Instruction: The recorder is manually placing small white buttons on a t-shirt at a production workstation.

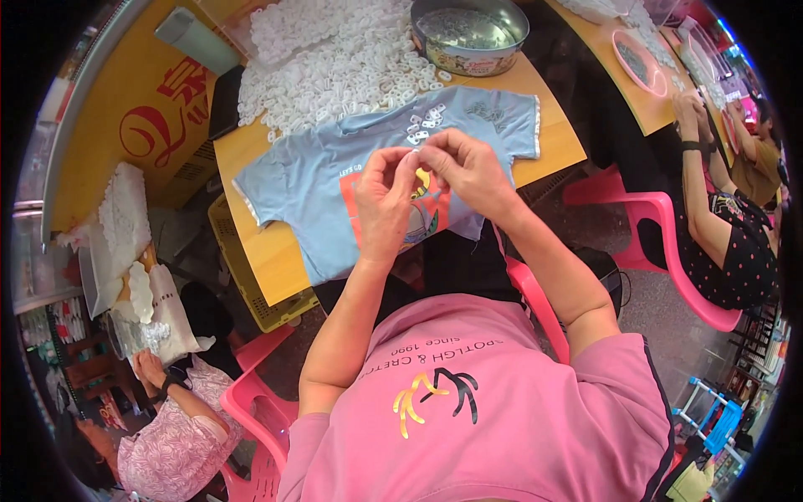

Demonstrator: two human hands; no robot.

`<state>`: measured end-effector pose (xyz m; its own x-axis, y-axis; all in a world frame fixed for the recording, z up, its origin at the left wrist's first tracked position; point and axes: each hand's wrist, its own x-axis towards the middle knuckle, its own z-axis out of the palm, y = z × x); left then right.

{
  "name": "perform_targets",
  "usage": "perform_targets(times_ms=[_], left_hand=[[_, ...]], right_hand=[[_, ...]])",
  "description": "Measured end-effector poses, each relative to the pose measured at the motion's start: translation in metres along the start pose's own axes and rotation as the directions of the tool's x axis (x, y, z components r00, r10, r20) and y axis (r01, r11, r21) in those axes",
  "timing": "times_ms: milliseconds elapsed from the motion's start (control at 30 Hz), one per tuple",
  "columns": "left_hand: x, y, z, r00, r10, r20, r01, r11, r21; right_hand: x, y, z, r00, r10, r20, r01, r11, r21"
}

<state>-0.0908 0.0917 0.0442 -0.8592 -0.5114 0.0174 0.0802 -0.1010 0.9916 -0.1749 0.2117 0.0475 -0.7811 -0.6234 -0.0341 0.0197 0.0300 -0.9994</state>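
Note:
My left hand (383,197) and my right hand (465,170) meet over a light blue T-shirt (322,180) spread on the wooden table (268,251). Both pinch a small white plastic piece (416,159) between their fingertips. A few more white pieces (422,125) lie on the shirt just beyond my fingers. Behind the shirt sits a large heap of the same white plastic pieces (335,63). A round metal tin (468,33) with small parts inside stands at the far right of the table.
A yellow crate (242,276) sits under the table's left edge. A person in a patterned pink top (171,435) works at lower left, another in a black dotted top (736,243) sits on a pink chair (661,243) at right by a second table (619,75).

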Motion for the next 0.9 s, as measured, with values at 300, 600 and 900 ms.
perform_targets(times_ms=[300, 600, 900], left_hand=[[-0.015, -0.012, -0.016, 0.998, -0.057, 0.019, 0.057, 0.998, -0.024], [-0.012, -0.024, -0.015, 0.999, -0.035, 0.005, 0.036, 0.991, -0.130], [-0.014, -0.031, -0.020, 0.999, 0.023, 0.040, -0.020, 0.997, -0.068]], right_hand=[[-0.008, 0.024, 0.012, 0.999, -0.040, 0.017, 0.042, 0.996, -0.077], [-0.002, 0.010, -0.016, 0.942, -0.336, -0.004, 0.296, 0.835, -0.464], [0.041, 0.016, -0.091, 0.902, -0.431, 0.026, 0.246, 0.465, -0.851]])
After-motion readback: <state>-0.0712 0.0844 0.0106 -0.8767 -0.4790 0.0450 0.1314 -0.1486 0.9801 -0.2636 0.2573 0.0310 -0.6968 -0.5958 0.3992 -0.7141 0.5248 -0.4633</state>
